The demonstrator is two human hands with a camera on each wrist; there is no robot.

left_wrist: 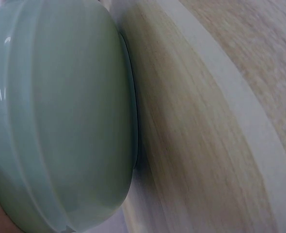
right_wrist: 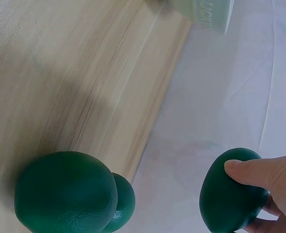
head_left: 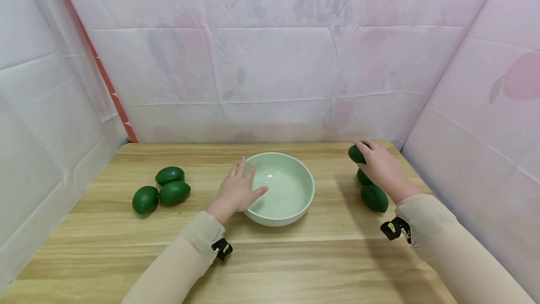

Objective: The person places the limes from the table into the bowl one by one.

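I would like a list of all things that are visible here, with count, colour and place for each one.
green fruits, left group: three, dark green, on the table's left part, close together.
green fruits, right group: three, dark green, on the table's right part; two lie on the wood, one is held by the right hand.
bowl: one, pale green, middle of the table.
table: one, light wood.
cloth backdrop: white and pink, behind and at both sides.
left hand: rests on the bowl's left rim, fingers straight.
right hand: grips the farthest right fruit.
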